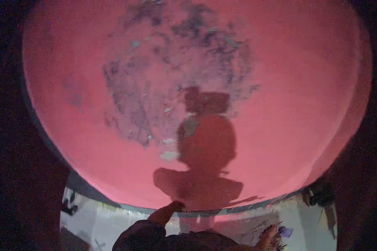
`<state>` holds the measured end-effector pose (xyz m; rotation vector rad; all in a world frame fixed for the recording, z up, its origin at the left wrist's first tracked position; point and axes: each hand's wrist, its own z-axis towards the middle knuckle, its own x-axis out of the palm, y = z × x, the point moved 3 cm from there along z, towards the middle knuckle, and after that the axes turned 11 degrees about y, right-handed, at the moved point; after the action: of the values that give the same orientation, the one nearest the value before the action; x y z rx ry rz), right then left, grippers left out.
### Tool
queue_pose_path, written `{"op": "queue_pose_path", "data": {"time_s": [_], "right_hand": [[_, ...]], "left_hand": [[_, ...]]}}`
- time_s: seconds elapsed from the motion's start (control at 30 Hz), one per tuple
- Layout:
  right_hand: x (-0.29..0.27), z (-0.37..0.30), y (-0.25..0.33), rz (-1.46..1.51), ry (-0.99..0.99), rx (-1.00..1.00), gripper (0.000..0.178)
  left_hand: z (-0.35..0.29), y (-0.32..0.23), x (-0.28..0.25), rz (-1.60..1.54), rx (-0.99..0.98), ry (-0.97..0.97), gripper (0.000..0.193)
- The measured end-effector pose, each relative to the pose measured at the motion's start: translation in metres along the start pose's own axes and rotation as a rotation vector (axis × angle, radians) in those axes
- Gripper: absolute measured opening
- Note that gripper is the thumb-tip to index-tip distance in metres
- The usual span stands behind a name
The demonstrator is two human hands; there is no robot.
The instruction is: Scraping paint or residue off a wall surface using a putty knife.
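A broad pink surface (289, 100) with a rounded near edge fills most of the view. Dark purple-grey smudges (130, 92) and a few pale patches (169, 155) mark its left and middle. My left hand (166, 212), below a dark sleeve, is at the near edge, its fingertips together and bent toward the pink. Whatever they pinch is too dim to make out. Lower right, what looks like my right hand (268, 236) is small and blurred, beside a purple piece (286, 231) and some dark spiky bits. Its fingers do not show clearly.
My shadow (207, 144) falls across the pink surface, head and shoulders. Beneath the near edge is a pale floor (109, 226) with dark marks. Dark objects stand by the edge at left (69, 204) and right (320, 193). Both sides fall into darkness.
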<state>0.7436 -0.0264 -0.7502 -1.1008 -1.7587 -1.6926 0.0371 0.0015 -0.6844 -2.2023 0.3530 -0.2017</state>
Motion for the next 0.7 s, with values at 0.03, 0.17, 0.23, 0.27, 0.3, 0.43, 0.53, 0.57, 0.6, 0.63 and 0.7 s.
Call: {"op": "queue_pose_path", "data": {"time_s": [0.03,0.17,0.23,0.27,0.3,0.43,0.53,0.57,0.6,0.63,0.7], "right_hand": [[0.026,0.004,0.016,-0.159,-0.065,-0.057,0.019],[0.194,0.051,-0.009,-0.681,-0.141,-0.240,0.035],[0.281,0.046,-0.004,-0.939,-0.205,-0.396,0.044],[0.298,0.052,0.002,-1.071,-0.235,-0.504,0.049],[0.285,0.079,-0.011,-0.921,-0.107,-0.440,0.048],[0.466,0.048,-0.051,-1.135,0.161,-0.592,0.046],[0.528,0.035,-0.084,-1.018,0.343,-0.648,0.044],[0.518,0.050,-0.116,-0.935,0.466,-0.692,0.045],[0.516,0.057,-0.139,-0.848,0.597,-0.727,0.047],[0.530,0.041,-0.148,-0.846,0.652,-0.704,0.047],[0.589,-0.035,-0.150,-1.071,1.006,-0.515,0.047]], "left_hand": [[-0.025,-0.017,0.014,0.032,0.344,0.345,0.034],[-0.164,0.099,-0.050,0.751,0.269,-0.659,0.027],[-0.195,0.116,-0.046,1.086,0.446,-0.879,0.020],[-0.191,0.129,-0.037,0.740,0.484,-0.977,0.017],[-0.201,0.123,-0.023,0.391,0.514,-1.045,0.014],[-0.250,0.131,0.049,-0.328,0.156,-1.282,0.022],[-0.267,0.113,0.084,-0.600,0.742,-1.219,0.022],[-0.269,0.097,0.089,-0.649,0.726,-1.200,0.022],[-0.274,0.079,0.092,-0.704,0.709,-1.189,0.022],[-0.280,0.071,0.092,-0.707,0.642,-1.205,0.019],[-0.294,0.033,0.092,-0.674,0.612,-1.238,0.015]]}}
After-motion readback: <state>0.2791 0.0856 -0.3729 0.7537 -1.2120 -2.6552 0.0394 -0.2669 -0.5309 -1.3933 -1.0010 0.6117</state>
